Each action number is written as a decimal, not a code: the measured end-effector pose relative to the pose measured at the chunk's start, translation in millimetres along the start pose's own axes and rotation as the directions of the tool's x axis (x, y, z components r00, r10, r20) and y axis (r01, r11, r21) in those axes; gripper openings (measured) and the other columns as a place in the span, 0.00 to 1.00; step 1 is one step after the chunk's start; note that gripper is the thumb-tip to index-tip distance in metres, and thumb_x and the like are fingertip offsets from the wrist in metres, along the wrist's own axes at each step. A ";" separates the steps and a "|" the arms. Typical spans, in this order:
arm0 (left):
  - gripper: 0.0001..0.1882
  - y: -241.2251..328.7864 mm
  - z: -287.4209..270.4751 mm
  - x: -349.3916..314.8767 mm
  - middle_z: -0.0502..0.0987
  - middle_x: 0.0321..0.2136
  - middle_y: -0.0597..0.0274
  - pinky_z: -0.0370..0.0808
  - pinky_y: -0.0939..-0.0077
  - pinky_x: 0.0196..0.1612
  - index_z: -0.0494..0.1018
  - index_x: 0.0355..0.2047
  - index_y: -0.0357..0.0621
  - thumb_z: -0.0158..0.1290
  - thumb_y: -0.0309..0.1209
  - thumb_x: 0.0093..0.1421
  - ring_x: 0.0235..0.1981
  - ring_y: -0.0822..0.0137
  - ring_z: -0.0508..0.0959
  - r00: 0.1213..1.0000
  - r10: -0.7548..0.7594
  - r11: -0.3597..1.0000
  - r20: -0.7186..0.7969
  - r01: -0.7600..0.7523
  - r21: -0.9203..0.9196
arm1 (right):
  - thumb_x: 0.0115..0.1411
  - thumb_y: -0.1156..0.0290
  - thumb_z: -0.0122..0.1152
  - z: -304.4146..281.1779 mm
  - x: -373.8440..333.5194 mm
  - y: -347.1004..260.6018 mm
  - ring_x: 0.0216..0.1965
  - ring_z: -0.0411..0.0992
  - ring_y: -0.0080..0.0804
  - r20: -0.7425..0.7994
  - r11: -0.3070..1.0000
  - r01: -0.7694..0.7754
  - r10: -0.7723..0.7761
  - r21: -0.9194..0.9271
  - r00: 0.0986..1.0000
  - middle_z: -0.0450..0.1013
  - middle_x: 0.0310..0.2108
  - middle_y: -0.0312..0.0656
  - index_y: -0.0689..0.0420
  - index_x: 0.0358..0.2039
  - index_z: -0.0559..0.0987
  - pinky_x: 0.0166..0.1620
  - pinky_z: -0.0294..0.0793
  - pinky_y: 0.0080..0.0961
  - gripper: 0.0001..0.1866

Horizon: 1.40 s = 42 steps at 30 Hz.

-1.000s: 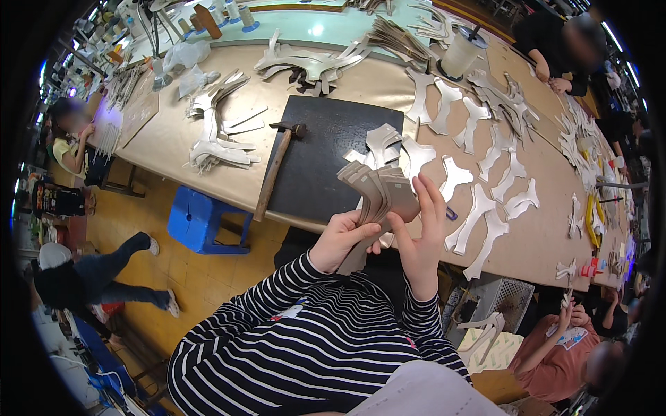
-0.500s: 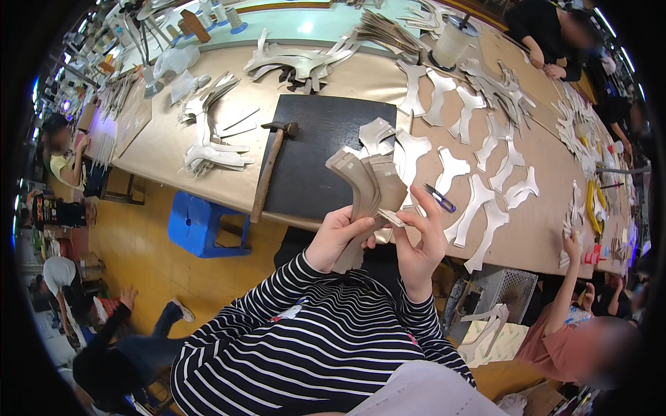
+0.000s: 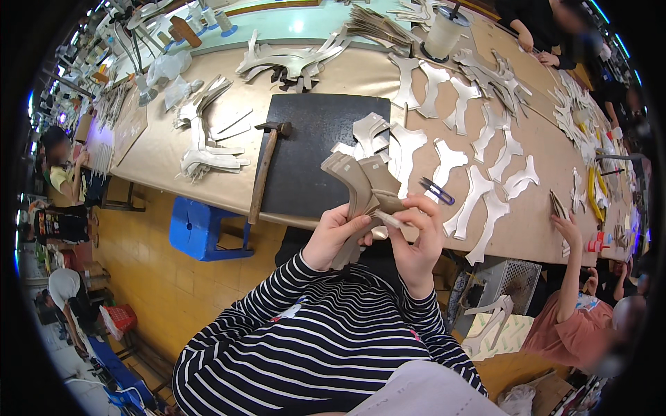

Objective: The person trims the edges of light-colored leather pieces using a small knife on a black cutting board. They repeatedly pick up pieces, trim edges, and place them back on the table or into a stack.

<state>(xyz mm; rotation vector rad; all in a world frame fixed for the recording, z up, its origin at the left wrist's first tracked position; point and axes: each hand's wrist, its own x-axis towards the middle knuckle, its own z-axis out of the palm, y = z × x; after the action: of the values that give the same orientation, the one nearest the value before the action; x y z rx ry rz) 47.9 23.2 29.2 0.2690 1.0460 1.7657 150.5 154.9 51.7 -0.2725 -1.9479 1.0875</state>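
My left hand [image 3: 334, 239] is closed round a stack of taupe, branching cut pieces [image 3: 352, 182], apparently leather or a similar sheet, held above the table's front edge. The stack's ends fan out upward and to the right. At its right side my right hand [image 3: 418, 249] pinches the pale end of a piece between thumb and fingers. Behind the stack, more cut pieces [image 3: 371, 133] lie on a black board [image 3: 312, 135]. A hammer [image 3: 266, 166] with a wooden handle rests along the board's left edge. Dark-handled thread snips [image 3: 437, 191] lie just beyond my right hand.
Silvery cut pieces [image 3: 451, 163] are spread over the table's right side. Piles of pieces [image 3: 295, 62] lie at the back and left [image 3: 201, 142]. A clear container [image 3: 444, 35] stands at the back. A blue stool [image 3: 201, 225] is left below the table; a co-worker [image 3: 569, 312] is at right.
My right hand's fingers have closed in, and the stack's right-hand ends are bent lower and more edge-on. The co-worker at right now holds pieces up over the table.
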 end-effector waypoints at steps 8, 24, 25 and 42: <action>0.14 -3.3 -9.7 0.2 0.71 0.24 0.68 0.62 0.84 0.27 0.71 0.40 0.37 0.45 0.37 0.71 0.24 0.80 0.66 0.992 -0.014 0.877 0.126 -0.049 0.479 | 0.44 0.81 0.73 -4.8 -1.2 1.0 0.40 0.66 0.37 0.062 0.952 -0.306 0.305 0.011 0.950 0.68 0.36 0.41 0.60 0.48 0.76 0.44 0.68 0.31 0.28; 0.18 -8.9 -3.4 -1.2 0.69 0.26 0.69 0.64 0.84 0.28 0.70 0.45 0.35 0.41 0.39 0.72 0.24 0.79 0.65 0.980 -0.157 0.968 0.120 0.129 0.216 | 0.44 0.79 0.74 -5.1 -8.5 13.0 0.53 0.67 0.46 0.108 0.990 -0.089 0.077 0.106 0.991 0.68 0.46 0.46 0.58 0.39 0.70 0.60 0.63 0.41 0.24; 0.17 -8.0 -3.9 -3.6 0.69 0.26 0.69 0.65 0.84 0.29 0.71 0.45 0.35 0.44 0.38 0.71 0.25 0.79 0.66 0.970 -0.204 0.960 0.134 0.171 0.223 | 0.47 0.76 0.74 -3.2 -11.9 13.7 0.52 0.67 0.46 0.095 0.985 -0.122 0.111 0.125 0.989 0.69 0.45 0.46 0.58 0.42 0.71 0.58 0.64 0.41 0.23; 0.08 11.5 -87.5 -13.3 0.64 0.21 0.72 0.63 0.85 0.24 0.66 0.33 0.48 0.51 0.35 0.68 0.21 0.78 0.65 0.894 0.027 0.995 -0.448 -0.067 -0.075 | 0.57 0.64 0.65 67.9 -1.1 86.5 0.43 0.72 0.48 0.196 0.827 -0.311 0.440 -0.468 0.876 0.73 0.42 0.54 0.66 0.56 0.69 0.46 0.72 0.36 0.30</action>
<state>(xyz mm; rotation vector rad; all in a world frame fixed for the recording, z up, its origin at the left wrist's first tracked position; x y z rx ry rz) -6.8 -35.0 -10.7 -0.1828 1.2859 1.9629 80.9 165.8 -32.7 -0.8112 -2.4710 0.9750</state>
